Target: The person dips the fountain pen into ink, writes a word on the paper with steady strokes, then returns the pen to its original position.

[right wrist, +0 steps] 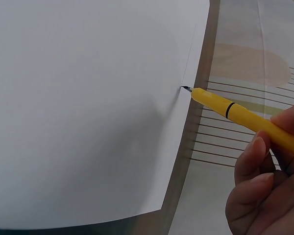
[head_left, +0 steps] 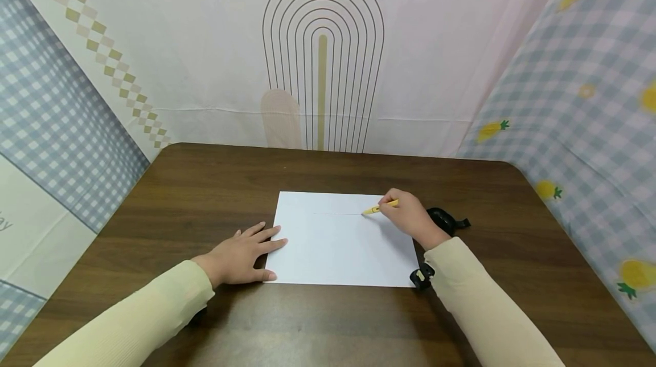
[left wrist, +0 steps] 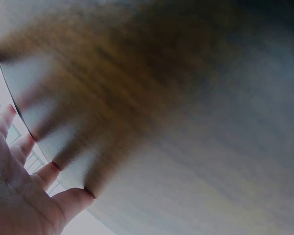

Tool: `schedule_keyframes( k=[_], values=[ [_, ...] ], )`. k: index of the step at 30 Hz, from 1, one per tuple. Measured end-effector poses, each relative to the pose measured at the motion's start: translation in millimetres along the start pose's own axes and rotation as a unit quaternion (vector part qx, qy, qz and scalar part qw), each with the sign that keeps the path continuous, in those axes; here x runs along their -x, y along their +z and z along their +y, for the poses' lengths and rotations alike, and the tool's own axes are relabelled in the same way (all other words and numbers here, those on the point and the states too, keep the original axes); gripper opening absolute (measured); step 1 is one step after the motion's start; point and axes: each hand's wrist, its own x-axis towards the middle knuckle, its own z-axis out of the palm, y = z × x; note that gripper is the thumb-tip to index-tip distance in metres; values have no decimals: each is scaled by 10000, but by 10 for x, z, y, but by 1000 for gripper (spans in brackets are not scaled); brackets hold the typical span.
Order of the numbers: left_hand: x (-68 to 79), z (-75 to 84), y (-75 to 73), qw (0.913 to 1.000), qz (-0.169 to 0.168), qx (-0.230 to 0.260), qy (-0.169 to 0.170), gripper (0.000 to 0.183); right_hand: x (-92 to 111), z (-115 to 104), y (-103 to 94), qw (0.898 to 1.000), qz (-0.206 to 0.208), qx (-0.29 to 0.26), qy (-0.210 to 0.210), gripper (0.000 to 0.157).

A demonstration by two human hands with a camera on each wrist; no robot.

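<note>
A white sheet of paper [head_left: 338,253] lies on the brown wooden table. My right hand [head_left: 408,216] pinches a yellow fountain pen [head_left: 380,207] between thumb and fingers, over the sheet's upper right part. In the right wrist view the dark nib of the pen [right wrist: 245,117] meets the paper [right wrist: 88,73] at the end of a thin straight line. That line [head_left: 335,213] runs leftward from the nib across the upper part of the sheet. With fingers spread, my left hand [head_left: 240,256] rests on the sheet's left edge; its fingertips touch the paper and its palm is over the table.
The brown table [head_left: 215,184] has rounded far corners. Behind it hangs a white cloth [head_left: 205,42] with arch patterns, and checked cloths [head_left: 564,127] flank both sides. A black strapped device [head_left: 443,220] shows beside my right wrist.
</note>
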Motion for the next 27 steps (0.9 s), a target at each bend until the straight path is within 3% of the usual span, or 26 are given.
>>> schedule_keyframes(
  k=[27],
  values=[
    [8,20,-20,10000,19,9,51,71,47,91,-61,9999,152,-27,61,19]
  ],
)
